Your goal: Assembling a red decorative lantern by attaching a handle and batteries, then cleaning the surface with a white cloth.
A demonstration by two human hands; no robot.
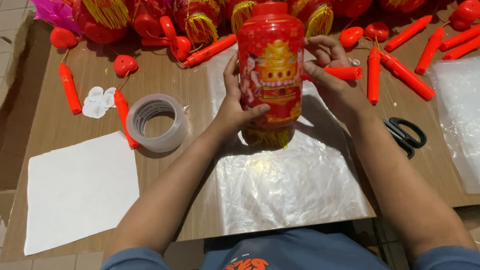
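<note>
Keep the red lantern (272,70) upright: left hand (236,110) fingers wrapped around it, right hand (330,75) fingers closed on it behind.

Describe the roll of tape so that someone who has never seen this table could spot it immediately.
Start at the wooden table and find the white paper sheet on its left part. Just beyond that sheet's far right corner, left of the left hand, lies the roll of tape. It is the only clear, hollow ring among red plastic sticks.

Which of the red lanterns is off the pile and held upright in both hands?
The red lantern over the clear plastic sheet, gripped between left hand and right hand; the others lie heaped along the table's far edge.
</note>
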